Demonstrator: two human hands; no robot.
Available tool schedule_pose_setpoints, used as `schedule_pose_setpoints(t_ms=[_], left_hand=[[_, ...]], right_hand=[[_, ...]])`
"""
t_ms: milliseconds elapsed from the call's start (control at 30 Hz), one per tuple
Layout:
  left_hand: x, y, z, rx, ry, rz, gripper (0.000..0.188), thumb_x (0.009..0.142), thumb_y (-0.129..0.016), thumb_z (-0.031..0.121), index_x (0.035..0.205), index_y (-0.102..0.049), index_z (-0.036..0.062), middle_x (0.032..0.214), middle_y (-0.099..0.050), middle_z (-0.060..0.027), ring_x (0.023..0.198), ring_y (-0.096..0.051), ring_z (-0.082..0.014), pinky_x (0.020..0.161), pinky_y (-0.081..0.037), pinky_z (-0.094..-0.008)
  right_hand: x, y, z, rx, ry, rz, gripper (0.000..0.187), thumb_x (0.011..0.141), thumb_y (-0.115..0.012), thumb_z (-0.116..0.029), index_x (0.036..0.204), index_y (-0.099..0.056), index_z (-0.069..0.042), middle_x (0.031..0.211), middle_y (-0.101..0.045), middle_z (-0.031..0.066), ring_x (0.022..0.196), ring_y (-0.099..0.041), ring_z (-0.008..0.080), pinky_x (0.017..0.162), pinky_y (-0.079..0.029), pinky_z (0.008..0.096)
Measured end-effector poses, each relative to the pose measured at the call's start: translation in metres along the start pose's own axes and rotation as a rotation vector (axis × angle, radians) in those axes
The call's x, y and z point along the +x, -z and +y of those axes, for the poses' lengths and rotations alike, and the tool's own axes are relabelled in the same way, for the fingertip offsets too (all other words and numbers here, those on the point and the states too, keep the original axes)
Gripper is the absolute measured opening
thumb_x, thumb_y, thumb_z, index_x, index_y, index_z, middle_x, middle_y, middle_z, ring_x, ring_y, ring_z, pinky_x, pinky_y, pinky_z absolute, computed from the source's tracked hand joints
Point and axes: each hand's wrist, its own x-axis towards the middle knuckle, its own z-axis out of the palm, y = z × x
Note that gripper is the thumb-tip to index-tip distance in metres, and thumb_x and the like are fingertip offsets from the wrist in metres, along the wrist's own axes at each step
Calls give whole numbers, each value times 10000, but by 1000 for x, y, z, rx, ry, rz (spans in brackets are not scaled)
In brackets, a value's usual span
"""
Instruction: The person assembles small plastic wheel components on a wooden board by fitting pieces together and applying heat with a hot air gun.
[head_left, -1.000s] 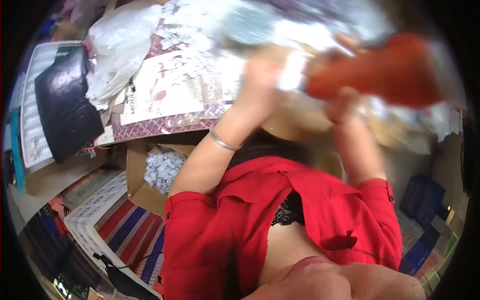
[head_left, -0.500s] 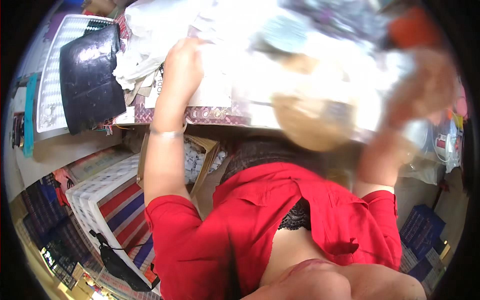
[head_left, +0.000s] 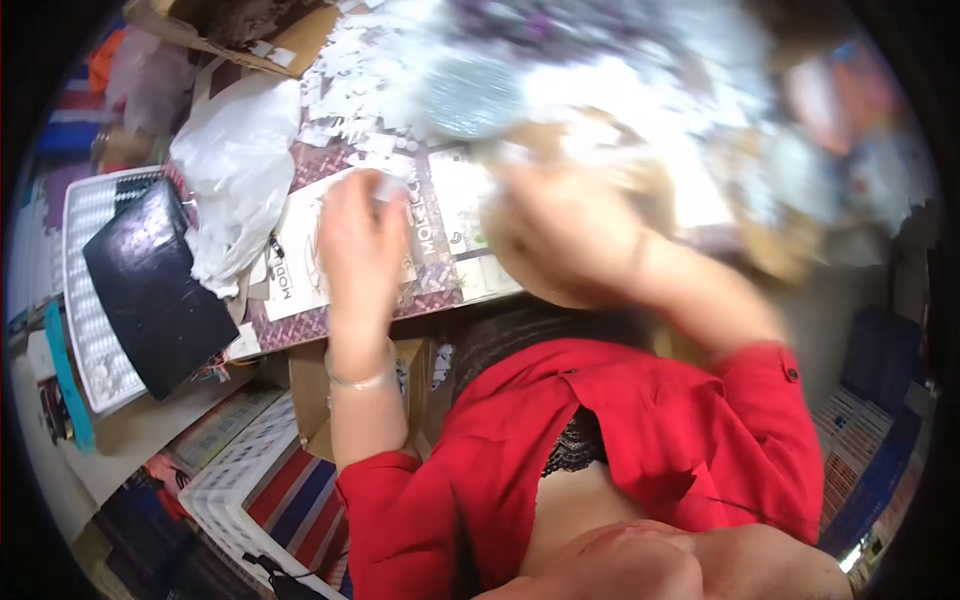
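My left hand [head_left: 362, 240] is above the white printed sheets [head_left: 300, 240] at the table's near edge. Its fingers are closed, with a small whitish piece [head_left: 395, 188] at the fingertips. My right hand [head_left: 570, 225], smeared by motion, is over a round tan object [head_left: 525, 265] whose kind I cannot make out. Whether that hand touches it, or how its fingers stand, is too blurred to tell. Just beyond lies a pale blue, shiny round thing [head_left: 472, 95]. Many small white pieces [head_left: 350, 85] are strewn across the table farther back.
A crumpled white plastic bag [head_left: 235, 165] lies left of the sheets. Beside it, a shiny black flat piece [head_left: 150, 290] rests on a white plastic basket [head_left: 90, 330]. At the far left stands an open cardboard box [head_left: 290, 50]; another box [head_left: 312, 400] is below the table edge.
My right hand has swung in from the far right to the table's middle, over the tan object. The view has shifted, showing more of the table's left. My left hand stays closed near the sheets.
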Motion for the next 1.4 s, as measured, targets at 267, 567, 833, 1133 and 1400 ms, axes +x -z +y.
schedule_pose_setpoints(t_ms=[267,567,833,1133,1400], left_hand=[[-5,-89,69,-227,-327,-146,286,789,-724,55,1055,-640,-10,931,-581,-167,912,-562,-362,813,-472,-436],[-4,-102,79,-219,-299,-123,252,795,-734,72,1028,-663,8,914,-568,-156,897,-554,-348,807,-466,-424],[-4,-103,79,-193,-291,-147,244,808,-729,81,1032,-667,6,907,-565,-142,888,-563,-329,791,-467,-412],[-1,-101,78,-211,-300,-167,241,801,-728,74,1022,-671,-2,906,-579,-150,896,-567,-330,796,-472,-414],[-8,-95,79,-266,-330,-84,272,789,-753,108,1016,-654,-7,932,-576,-161,905,-569,-342,808,-474,-417]], right_hand=[[-16,17,72,118,-180,81,123,863,-639,-152,884,-647,-31,810,-660,196,777,-649,393,685,-522,459],[-28,-2,98,77,-77,234,113,857,-671,-140,890,-704,-36,878,-644,157,803,-637,373,733,-539,417],[-30,-1,92,292,-430,29,180,852,-686,-197,836,-711,-20,751,-696,140,662,-683,297,635,-540,388],[-15,12,93,591,-583,-171,229,894,-663,-184,787,-646,17,640,-670,90,531,-646,136,531,-526,295],[-5,11,104,286,-334,-1,217,858,-684,-237,829,-677,-22,741,-685,129,663,-664,311,671,-541,392]])
